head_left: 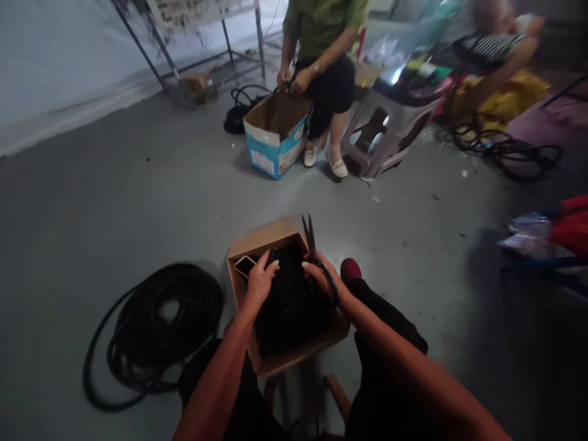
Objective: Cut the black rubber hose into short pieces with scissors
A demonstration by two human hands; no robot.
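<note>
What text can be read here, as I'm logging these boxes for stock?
Nothing is legible: the printing on the blue-and-white carton by the seated person is too small and blurred to read, and no text shows on the cardboard box in front of the person.

Coiled black corrugated hose on grey concrete floor, lower left of frame; open blue-and-white cardboard box, upper centre, beside a seated person in a green top; black handbag just left of that box; white plastic stool, upper right; tangled black cable on the floor at right; grey metal rack, upper left; red bag, right edge.
</note>
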